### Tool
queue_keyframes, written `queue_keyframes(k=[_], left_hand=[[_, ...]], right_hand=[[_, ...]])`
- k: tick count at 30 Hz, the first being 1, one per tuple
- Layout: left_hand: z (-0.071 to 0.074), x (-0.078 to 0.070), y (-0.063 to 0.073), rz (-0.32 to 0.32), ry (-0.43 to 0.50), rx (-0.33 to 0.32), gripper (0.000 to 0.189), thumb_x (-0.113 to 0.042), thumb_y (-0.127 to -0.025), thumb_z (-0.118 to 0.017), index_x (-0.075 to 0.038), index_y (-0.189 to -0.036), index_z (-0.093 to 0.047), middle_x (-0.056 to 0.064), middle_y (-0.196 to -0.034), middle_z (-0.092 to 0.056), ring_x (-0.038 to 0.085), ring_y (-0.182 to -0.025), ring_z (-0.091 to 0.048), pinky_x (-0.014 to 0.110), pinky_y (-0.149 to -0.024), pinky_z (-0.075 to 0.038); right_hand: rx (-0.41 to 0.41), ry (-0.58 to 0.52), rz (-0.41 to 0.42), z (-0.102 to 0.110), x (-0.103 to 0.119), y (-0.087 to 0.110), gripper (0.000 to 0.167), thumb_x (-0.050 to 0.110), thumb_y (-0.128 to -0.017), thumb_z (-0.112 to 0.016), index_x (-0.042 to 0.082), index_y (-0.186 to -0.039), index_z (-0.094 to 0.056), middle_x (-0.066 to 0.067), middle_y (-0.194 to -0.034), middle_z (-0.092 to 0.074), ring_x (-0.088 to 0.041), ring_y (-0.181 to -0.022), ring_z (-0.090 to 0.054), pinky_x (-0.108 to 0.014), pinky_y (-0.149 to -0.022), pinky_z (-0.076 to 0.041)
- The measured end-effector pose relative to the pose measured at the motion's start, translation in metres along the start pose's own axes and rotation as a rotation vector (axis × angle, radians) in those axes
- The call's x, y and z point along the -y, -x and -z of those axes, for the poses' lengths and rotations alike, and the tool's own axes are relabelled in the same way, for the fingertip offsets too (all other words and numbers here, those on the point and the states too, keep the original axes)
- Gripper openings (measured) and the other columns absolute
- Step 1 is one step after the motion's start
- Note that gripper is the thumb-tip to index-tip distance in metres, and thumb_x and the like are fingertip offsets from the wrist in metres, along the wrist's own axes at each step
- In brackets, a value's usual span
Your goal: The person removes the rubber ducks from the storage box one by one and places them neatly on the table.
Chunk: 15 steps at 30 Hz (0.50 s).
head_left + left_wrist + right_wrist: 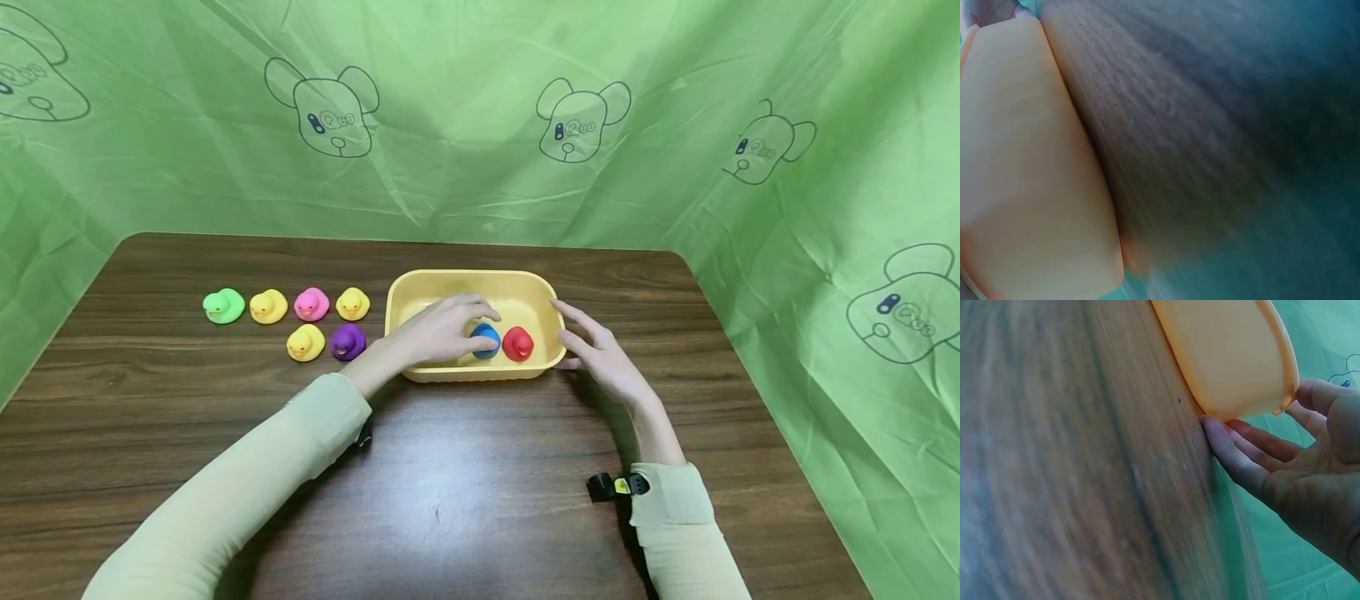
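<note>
A blue rubber duck point(484, 342) and a red rubber duck point(517, 343) sit side by side in a yellow plastic tray point(540, 293). My left hand point(450, 330) reaches in over the tray's left part, thumb across the blue duck and fingers spread apart above it. At the tray's right end, my right hand point(606, 360) has its fingers spread along the outside. In the right wrist view, the fingertips of that hand point(1316, 459) rest against the tray's end wall point(1229, 356). The left wrist view shows only the tray's outer side point(1035, 156), with the left fingers hidden.
Left of the tray, a back row holds a green duck point(223, 306), a yellow duck point(268, 307), a pink duck point(312, 304) and another yellow duck point(352, 304). In front are a yellow duck point(305, 342) and a purple duck point(348, 342). Green cloth point(465, 192) surrounds the wooden table point(465, 483).
</note>
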<state>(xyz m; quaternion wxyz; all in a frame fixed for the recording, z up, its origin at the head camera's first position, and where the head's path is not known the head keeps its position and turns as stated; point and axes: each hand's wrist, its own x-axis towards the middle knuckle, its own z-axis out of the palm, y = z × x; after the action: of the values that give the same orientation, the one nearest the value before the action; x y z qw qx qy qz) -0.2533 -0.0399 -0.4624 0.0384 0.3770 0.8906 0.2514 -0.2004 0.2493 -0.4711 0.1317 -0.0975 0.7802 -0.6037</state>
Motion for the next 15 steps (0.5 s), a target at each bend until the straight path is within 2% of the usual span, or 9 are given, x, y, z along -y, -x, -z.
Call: queue_keyframes(k=[7,15], left_hand=[[-0.0032,0.0012,-0.0005,-0.002,0.001,0.0,0.046,-0.041,-0.093,-0.075,-0.014,-0.129,-0.071,0.001,-0.128,-0.068,0.022,-0.127,-0.062,0.04,-0.114,-0.048],[-0.0054,0.0019,0.0008,-0.026,0.005,-0.007,0.038,-0.038,-0.09,-0.079,-0.014,-0.119,-0.074,0.0,-0.117,-0.07,0.019,-0.111,-0.065,0.037,-0.101,-0.054]], right_hand=[[-0.002,-0.001,-0.001,0.0,-0.0011,-0.0005,0.056,0.018,-0.109,-0.049,0.015,-0.163,-0.03,-0.024,-0.158,-0.041,-0.043,-0.13,-0.055,-0.04,-0.09,-0.063],[-0.002,-0.014,0.003,-0.0009,-0.0025,-0.001,0.056,0.018,-0.11,-0.049,0.015,-0.163,-0.031,-0.023,-0.159,-0.039,-0.044,-0.132,-0.054,-0.038,-0.089,-0.063]])
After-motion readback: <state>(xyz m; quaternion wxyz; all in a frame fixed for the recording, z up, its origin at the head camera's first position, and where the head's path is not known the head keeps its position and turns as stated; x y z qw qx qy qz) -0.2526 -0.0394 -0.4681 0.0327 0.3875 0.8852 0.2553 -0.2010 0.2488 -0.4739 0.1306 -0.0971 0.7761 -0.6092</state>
